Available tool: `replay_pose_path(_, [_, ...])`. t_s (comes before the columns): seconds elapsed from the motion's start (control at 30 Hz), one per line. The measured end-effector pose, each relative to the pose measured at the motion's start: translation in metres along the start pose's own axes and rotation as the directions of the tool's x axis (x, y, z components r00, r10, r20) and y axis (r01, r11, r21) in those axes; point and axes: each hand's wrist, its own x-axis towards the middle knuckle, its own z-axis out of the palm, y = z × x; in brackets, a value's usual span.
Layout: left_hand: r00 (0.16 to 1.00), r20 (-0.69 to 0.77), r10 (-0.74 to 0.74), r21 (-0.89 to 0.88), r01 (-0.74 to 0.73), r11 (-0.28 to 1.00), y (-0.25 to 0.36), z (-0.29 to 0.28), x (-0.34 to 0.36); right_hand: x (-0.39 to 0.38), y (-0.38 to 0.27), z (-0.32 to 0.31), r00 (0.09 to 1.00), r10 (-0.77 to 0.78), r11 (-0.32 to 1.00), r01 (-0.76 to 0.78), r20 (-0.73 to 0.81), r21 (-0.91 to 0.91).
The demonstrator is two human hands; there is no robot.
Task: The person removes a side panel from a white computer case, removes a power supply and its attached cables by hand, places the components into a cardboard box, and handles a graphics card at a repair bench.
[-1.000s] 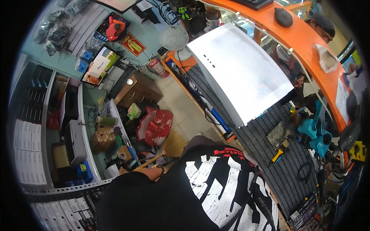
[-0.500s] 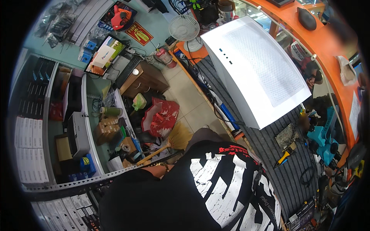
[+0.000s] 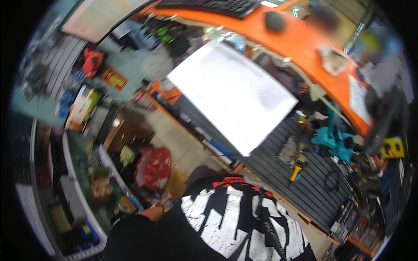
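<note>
My left forearm [image 3: 150, 213] shows at the lower left, with a band [image 3: 165, 208] at its wrist. My left hand is hidden behind my black and white printed shirt [image 3: 226, 213], so its fingers do not show. No part of my right hand appears. A large white computer case [image 3: 230, 95] lies on the grey ribbed bench mat [image 3: 322, 187]. Neither hand is seen touching it. A yellow and black hand tool [image 3: 298, 168] lies on the mat near the case, beside a small flat speckled piece [image 3: 287, 150]. The view is smeared by motion.
An orange counter [image 3: 300, 52] curves behind the case. Teal power tools [image 3: 335, 141] and a coiled black cable [image 3: 332, 180] are at the right. To the left stand a wooden cabinet [image 3: 128, 132], a red bag [image 3: 152, 167], a straw broom [image 3: 177, 185] and shelves holding boxes.
My view has swung right, so the bench, case and shelves sit further left in it. More of the orange counter and a keyboard at the top have come into sight.
</note>
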Motion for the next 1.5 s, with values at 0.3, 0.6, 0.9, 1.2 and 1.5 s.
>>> replay_pose_path(0.3, [0.890,-0.448,0.079,0.175,0.001,0.985,0.073,-0.284,-0.161,-0.023,0.060,0.048,0.973,-0.198,0.975,0.182,-0.120,-0.130])
replay_pose_path(0.6, [-0.406,-0.361,0.840,0.932,-0.174,0.317,0.381,-0.457,-0.344,-0.020,0.037,0.044,1.000,-0.003,0.995,0.003,0.003,0.098])
replay_pose_path(0.9, [-0.190,-0.272,0.943,0.935,0.177,0.306,0.514,-0.510,-0.333,-0.010,-0.044,0.000,0.979,0.049,0.962,-0.100,0.199,0.254])
replay_pose_path(1.2, [-0.554,-0.493,0.671,0.868,-0.264,0.421,0.318,-0.452,-0.369,0.004,-0.063,0.012,0.968,0.076,0.958,-0.137,0.240,0.252])
replay_pose_path(1.5, [0.032,-0.966,-0.258,-0.235,-0.527,0.816,-0.043,-0.230,-0.074,0.046,-0.128,0.023,0.953,0.127,0.977,-0.168,0.276,0.128])
